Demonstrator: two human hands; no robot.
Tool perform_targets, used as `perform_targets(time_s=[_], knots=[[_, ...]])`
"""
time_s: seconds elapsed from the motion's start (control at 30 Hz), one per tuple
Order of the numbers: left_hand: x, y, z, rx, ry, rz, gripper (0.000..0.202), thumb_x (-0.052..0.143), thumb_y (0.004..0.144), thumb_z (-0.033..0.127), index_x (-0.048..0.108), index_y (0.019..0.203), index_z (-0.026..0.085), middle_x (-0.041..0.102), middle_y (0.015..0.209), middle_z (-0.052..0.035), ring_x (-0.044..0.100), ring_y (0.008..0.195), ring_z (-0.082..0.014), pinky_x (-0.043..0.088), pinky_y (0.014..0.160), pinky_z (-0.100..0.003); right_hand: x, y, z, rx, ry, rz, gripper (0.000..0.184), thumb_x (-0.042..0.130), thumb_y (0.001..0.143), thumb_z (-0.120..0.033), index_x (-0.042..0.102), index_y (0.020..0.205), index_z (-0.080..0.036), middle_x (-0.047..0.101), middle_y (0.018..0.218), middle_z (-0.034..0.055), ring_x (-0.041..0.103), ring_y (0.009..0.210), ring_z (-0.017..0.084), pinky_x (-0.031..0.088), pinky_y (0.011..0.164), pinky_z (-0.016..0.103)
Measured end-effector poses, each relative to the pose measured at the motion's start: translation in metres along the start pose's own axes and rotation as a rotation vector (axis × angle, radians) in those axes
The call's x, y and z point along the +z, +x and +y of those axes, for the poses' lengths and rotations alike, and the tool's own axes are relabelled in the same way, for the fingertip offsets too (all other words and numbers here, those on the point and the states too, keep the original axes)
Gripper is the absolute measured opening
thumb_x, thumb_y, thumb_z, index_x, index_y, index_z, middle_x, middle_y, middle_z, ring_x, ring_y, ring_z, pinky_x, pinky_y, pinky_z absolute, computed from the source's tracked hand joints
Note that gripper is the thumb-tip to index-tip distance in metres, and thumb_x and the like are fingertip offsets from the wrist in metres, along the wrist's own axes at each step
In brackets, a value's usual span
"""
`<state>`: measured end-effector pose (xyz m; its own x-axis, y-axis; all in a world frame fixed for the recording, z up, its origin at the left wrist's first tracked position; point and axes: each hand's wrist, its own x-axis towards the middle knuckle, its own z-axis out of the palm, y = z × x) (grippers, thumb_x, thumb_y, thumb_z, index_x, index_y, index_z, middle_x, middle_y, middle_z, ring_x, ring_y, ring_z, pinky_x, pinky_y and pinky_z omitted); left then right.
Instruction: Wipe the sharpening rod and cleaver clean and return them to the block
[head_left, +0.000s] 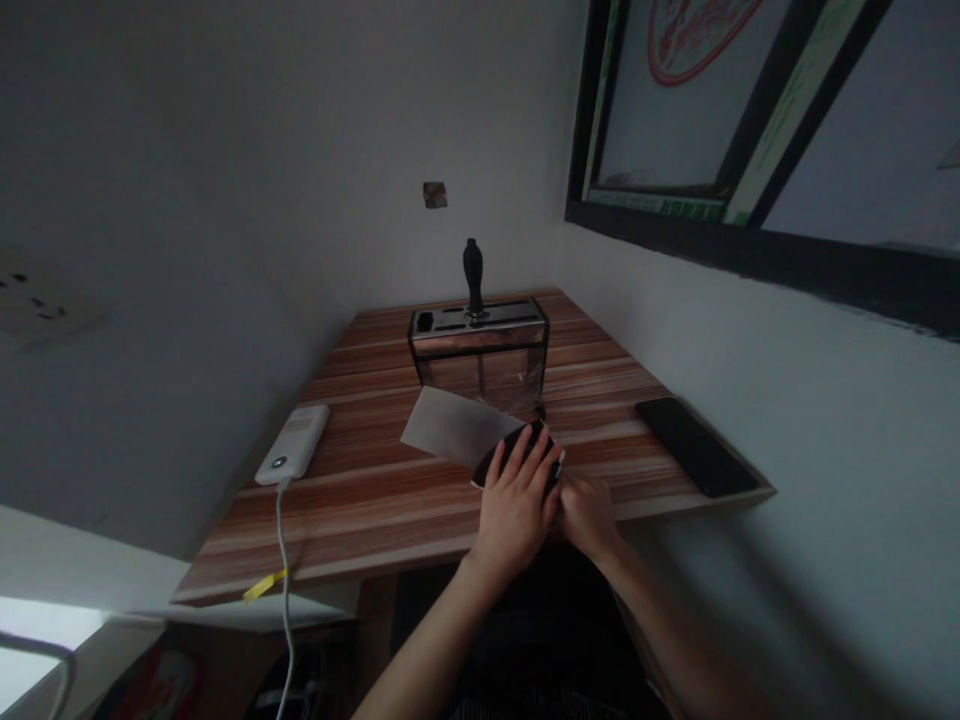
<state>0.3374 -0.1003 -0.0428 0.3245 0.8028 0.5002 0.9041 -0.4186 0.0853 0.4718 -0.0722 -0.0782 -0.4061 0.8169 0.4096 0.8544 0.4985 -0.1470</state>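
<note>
A cleaver lies flat on the wooden table (360, 500), its wide grey blade (454, 425) pointing left and away from me. My left hand (517, 510) rests on its black handle (525, 445) with the fingers curled over it. My right hand (589, 515) sits close beside the left at the table's front edge, touching the handle's end. The left hand hides most of its fingers. Just behind the blade stands a metal knife block (478, 350) with one black-handled tool (472, 275) upright in a slot.
A white power bank (294, 443) with a white cable (283, 560) lies at the table's left edge. A black phone (696, 445) lies at the right edge. Walls close the table in behind and on the right, with a dark-framed window (750, 240) above.
</note>
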Motion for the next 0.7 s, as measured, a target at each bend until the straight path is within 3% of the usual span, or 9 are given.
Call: perform_targets(time_s=[0.1, 0.4, 0.7], knots=[[0.0032, -0.0030, 0.0055, -0.003, -0.014, -0.002, 0.046, 0.035, 0.096, 0.031, 0.034, 0.142, 0.022, 0.033, 0.149, 0.0005, 0.020, 0.141, -0.0186, 0.022, 0.115, -0.044, -0.0015, 0.0004, -0.0007, 0.005, 0.001, -0.036, 0.020, 0.049, 0.080, -0.009, 0.066, 0.073, -0.015, 0.072, 0.070, 0.0080, 0.066, 0.064, 0.019, 0.038, 0.056, 0.026], [0.0046, -0.0042, 0.0047, -0.015, 0.009, -0.006, 0.050, 0.033, 0.096, 0.030, 0.026, 0.145, 0.022, 0.027, 0.151, 0.0027, 0.017, 0.142, -0.0183, 0.022, 0.114, -0.046, -0.0052, 0.0011, -0.0027, 0.030, -0.030, -0.088, 0.021, 0.047, 0.083, -0.010, 0.067, 0.079, -0.014, 0.072, 0.076, 0.0100, 0.067, 0.068, 0.019, 0.039, 0.058, 0.025], [0.0044, 0.0008, 0.0051, -0.070, 0.038, 0.019, 0.053, 0.034, 0.096, 0.034, 0.021, 0.146, 0.026, 0.022, 0.153, 0.0032, 0.016, 0.142, -0.0197, 0.021, 0.114, -0.045, -0.0028, -0.0003, -0.0018, 0.020, -0.005, -0.030, 0.017, 0.049, 0.084, -0.013, 0.065, 0.080, -0.016, 0.072, 0.074, 0.0069, 0.066, 0.066, 0.019, 0.035, 0.058, 0.026]])
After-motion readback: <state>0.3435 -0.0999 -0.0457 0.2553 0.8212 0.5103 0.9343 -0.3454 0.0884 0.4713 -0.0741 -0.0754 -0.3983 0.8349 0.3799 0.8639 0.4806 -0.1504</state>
